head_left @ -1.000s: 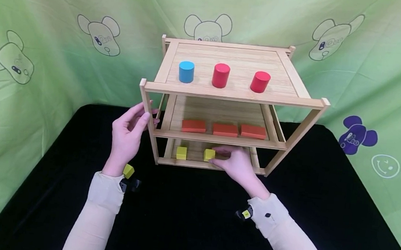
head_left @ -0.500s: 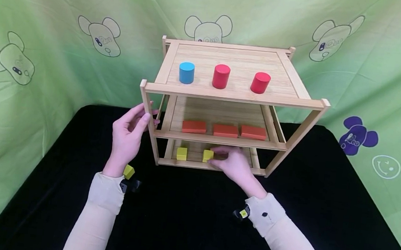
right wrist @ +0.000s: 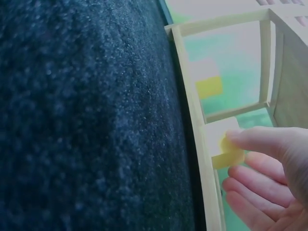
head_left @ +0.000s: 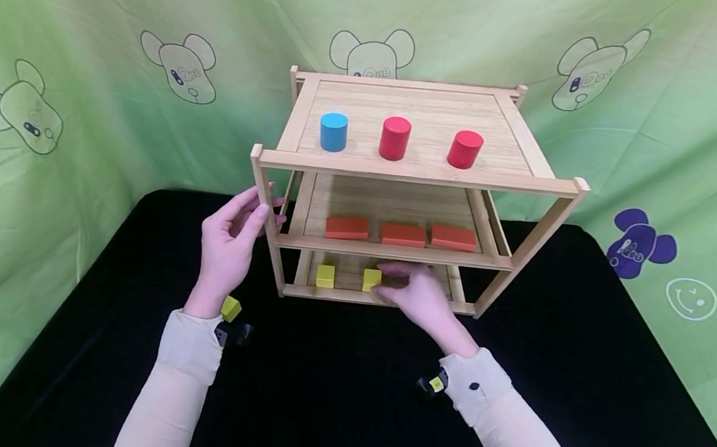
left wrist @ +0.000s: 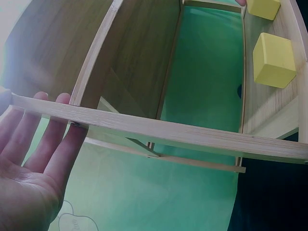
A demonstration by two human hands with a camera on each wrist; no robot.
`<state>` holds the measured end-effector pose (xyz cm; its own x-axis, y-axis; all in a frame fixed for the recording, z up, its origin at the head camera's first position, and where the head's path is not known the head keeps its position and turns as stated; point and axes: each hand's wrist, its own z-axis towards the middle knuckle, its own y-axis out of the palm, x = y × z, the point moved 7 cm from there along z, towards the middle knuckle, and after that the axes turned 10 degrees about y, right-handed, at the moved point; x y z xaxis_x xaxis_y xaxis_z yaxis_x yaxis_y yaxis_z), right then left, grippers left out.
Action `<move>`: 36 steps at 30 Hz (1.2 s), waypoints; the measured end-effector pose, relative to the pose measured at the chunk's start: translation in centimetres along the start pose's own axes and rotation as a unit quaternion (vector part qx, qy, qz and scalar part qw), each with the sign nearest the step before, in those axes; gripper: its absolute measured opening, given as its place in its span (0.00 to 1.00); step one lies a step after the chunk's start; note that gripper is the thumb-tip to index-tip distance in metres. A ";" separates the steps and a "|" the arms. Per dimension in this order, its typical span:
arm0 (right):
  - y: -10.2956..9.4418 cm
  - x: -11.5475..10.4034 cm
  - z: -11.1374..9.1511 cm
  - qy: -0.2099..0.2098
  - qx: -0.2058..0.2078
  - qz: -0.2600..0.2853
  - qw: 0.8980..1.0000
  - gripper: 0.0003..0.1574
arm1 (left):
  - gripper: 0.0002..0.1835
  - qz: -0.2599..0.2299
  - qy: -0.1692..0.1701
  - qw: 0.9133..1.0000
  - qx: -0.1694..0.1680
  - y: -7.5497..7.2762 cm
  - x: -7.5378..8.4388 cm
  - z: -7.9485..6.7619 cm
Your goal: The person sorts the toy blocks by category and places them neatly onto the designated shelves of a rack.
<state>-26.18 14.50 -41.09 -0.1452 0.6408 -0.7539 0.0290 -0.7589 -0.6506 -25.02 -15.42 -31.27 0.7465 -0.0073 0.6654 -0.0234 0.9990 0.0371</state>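
Note:
A three-tier wooden shelf (head_left: pixel 403 172) stands in front of me. My left hand (head_left: pixel 227 250) grips its front left post (left wrist: pixel 168 126), thumb on one side and fingers reaching behind. On the bottom tier, my right hand (head_left: pixel 423 297) pinches a yellow cube (head_left: pixel 371 280); in the right wrist view the thumb (right wrist: pixel 257 138) lies on the cube's front face, while the other fingers are partly behind it. Another yellow cube (head_left: pixel 325 276) sits to the left on that tier, apart from the hand.
On the top tier stand a blue cylinder (head_left: pixel 333 133) and two red cylinders, one being the taller (head_left: pixel 395 140). Three red-orange blocks (head_left: pixel 403 235) line the middle tier, close above the right hand. Black cloth (head_left: pixel 327 395) covers the table; a green curtain (head_left: pixel 91 20) hangs behind.
Early on, the right hand and its yellow cube shifted slightly left along the bottom tier; over the last half second they stay put. The left hand keeps its hold on the post.

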 end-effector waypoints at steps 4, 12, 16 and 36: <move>-0.4 0.4 -0.5 0.008 -0.002 -0.003 1.000 0.26 | 0.17 0.000 -0.001 1.000 -0.001 0.0 -0.1 0.0; -2.0 0.2 -2.3 -0.008 0.005 -0.040 0.999 0.29 | 0.17 -0.005 -0.004 1.000 0.002 0.1 -0.1 -0.2; -3.0 -0.5 -2.9 -0.027 -0.002 -0.060 0.998 0.29 | 0.17 -0.003 -0.002 1.000 0.002 0.1 -0.1 -0.2; -12.4 -9.2 -8.4 -0.203 0.127 0.017 0.971 0.30 | 0.18 -0.004 0.002 1.000 0.007 0.0 0.1 0.0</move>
<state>-16.90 18.96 -26.89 -0.5272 0.5549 -0.6435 -0.1960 -0.8163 -0.5434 -24.95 -15.41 -31.21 0.7490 -0.0154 0.6624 -0.0266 0.9982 0.0533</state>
